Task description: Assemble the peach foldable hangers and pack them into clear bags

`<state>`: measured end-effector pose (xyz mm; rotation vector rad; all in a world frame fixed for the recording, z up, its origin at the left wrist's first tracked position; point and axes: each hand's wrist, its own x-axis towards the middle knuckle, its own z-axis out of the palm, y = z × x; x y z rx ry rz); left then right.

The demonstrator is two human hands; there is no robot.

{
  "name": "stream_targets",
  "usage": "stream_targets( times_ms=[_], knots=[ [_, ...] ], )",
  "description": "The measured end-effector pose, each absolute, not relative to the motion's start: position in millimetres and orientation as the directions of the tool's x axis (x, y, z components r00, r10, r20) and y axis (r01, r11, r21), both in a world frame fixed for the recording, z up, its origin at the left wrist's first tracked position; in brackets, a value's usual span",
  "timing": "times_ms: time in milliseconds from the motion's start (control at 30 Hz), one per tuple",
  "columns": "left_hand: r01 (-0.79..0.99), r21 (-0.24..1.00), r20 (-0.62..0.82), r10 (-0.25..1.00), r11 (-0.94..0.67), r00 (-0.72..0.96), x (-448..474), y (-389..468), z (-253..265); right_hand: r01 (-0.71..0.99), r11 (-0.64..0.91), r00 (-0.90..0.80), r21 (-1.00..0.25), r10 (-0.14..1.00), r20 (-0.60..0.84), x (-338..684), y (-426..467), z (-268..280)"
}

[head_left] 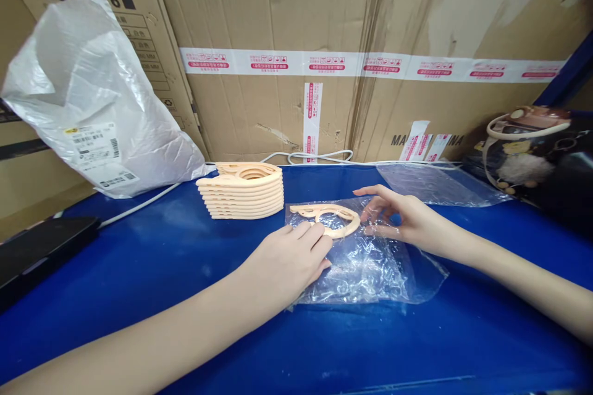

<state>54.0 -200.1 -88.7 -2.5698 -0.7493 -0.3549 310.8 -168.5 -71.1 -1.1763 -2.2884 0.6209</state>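
Note:
A beige plastic folding hanger [340, 210] lies flat on a clear plastic bag [365, 274] on the blue table. Whether it is inside the bag or on top of it, I cannot tell. My left hand [290, 256] has its fingers curled over the near left edge of the hanger, gripping it and covering part of it. At the hanger's right end is my right hand [401, 216], its fingers apart and the index finger stretched out over the bag's far edge. To the left stands a neat stack of matching hangers [243, 197].
Large cardboard boxes [259, 12] wall off the back. A white plastic mailer bag [102, 111] leans at left, above a black device [41, 253]. A white cable [315, 156] runs along the rear. Another clear bag [440, 185] and a clear bottle-like container [523, 154] lie right.

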Motion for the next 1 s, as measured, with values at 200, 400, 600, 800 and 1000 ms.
stream_targets(
  times_ms=[200,400,600,800,1000],
  knots=[
    [0.555,-0.367,0.350,0.442,-0.747,0.826,51.7,-199.2,-87.2,0.622,0.544,-0.560,-0.563,0.812,0.166,316.8,-168.8,-65.7],
    [0.527,-0.349,0.253,0.464,-0.775,0.849,45.4,-196.8,-70.4,0.661,0.575,-0.666,-0.482,0.746,-0.023,333.1,-184.4,-44.8],
    [0.648,-0.034,0.441,0.570,-0.761,0.693,4.3,-171.5,-20.1,0.630,0.641,-0.716,-0.440,0.698,-0.009,333.7,-190.1,-45.8],
    [0.762,0.164,0.323,0.764,-0.626,0.559,-57.2,-126.6,-5.5,0.655,0.625,-0.705,-0.424,0.707,-0.048,334.3,-192.7,-48.6],
    [0.823,0.346,0.069,0.887,-0.450,0.456,-77.7,-113.7,-4.9,0.694,0.574,-0.670,-0.434,0.735,-0.100,335.0,-195.5,-42.2]
  ],
)
